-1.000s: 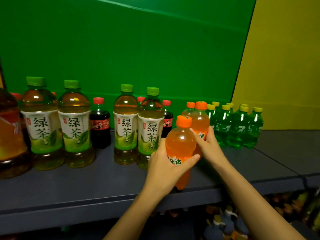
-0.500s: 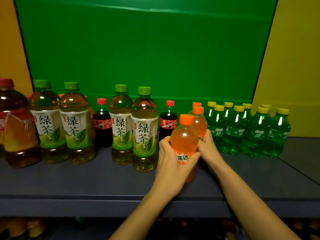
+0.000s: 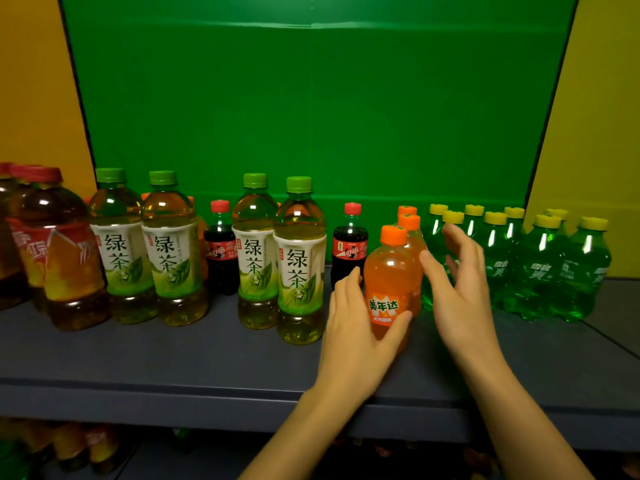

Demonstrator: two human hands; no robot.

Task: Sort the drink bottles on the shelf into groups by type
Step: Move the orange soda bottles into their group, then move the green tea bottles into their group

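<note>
My left grip (image 3: 356, 330) was curled round the front orange bottle (image 3: 388, 271), upright on the shelf (image 3: 173, 358) by two other orange bottles (image 3: 412, 237); my right grip (image 3: 457, 296) was spread, holding nothing. I judged the orange group was forming; next, let go and fetch strays

The small plastic soda bottle (image 3: 388, 271) was orange, cap included. The tall clear tea bottles (image 3: 299, 265) had green caps and white labels with green leaves. The small green bottles (image 3: 540, 275) had yellow caps; the small dark cola bottles (image 3: 349, 247), red.
</note>
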